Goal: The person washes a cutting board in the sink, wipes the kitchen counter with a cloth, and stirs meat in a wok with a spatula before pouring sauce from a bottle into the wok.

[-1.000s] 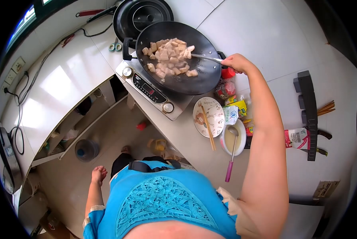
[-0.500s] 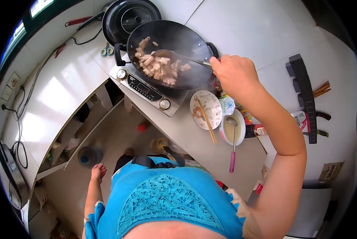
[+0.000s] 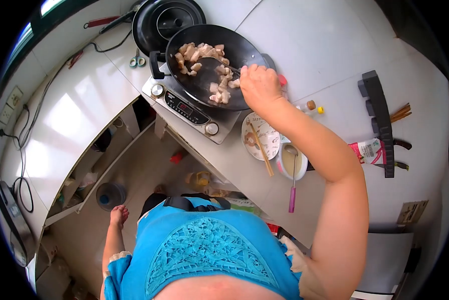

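My right hand point(image 3: 261, 87) is closed round the handle of a metal wok spatula point(image 3: 230, 67) over the right side of the black wok point(image 3: 244, 52). The spatula's blade reaches in among pale chunks of meat point(image 3: 199, 51). Most chunks lie along the wok's far left side, with a smaller group point(image 3: 219, 94) nearer the front. The wok sits on an induction cooker point(image 3: 187, 107) with a lit display. My left hand point(image 3: 119, 216) hangs low at my side, its fingers curled in and nothing visible in them.
A patterned plate point(image 3: 267, 132) with chopsticks point(image 3: 262, 150) and a white bowl point(image 3: 287, 170) with a purple-handled ladle point(image 3: 292, 192) stand right of the cooker. A black lid point(image 3: 152, 30) lies behind the wok. Scissors point(image 3: 137, 61) lie left; a knife rack point(image 3: 382, 125) stands far right.
My right hand has moved left and closer over the wok with the spatula. The meat has shifted toward the far side and split into two groups. My left hand stays low.
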`<action>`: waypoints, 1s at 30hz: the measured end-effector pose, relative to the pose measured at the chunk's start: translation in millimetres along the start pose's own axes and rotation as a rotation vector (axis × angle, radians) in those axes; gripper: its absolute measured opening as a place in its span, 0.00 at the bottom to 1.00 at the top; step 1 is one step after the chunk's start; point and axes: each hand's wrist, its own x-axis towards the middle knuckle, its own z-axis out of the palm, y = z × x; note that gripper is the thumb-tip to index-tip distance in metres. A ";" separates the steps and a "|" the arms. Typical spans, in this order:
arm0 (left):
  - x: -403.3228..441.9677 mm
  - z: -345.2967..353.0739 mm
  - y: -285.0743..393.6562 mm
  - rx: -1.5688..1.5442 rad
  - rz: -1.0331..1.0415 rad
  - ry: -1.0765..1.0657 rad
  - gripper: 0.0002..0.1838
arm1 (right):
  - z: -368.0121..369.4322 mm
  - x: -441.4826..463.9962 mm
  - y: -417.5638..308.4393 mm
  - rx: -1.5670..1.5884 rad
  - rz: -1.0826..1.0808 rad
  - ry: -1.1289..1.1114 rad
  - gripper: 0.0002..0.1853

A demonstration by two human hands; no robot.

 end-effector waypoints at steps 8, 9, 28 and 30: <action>-0.5 0.3 -16.0 -0.006 -0.034 -0.008 0.06 | -4.9 -65.8 30.3 0.102 0.064 -0.294 0.15; 0.9 2.0 -17.6 0.006 -0.047 -0.002 0.06 | -17.8 -77.2 28.9 0.133 0.055 -0.297 0.17; 17.2 20.4 -4.2 0.045 -0.012 -0.083 0.08 | -7.1 -54.0 26.5 0.086 0.011 0.074 0.08; 0.1 23.8 1.5 0.054 0.002 -0.048 0.08 | 16.8 -28.0 41.3 0.061 0.052 0.063 0.05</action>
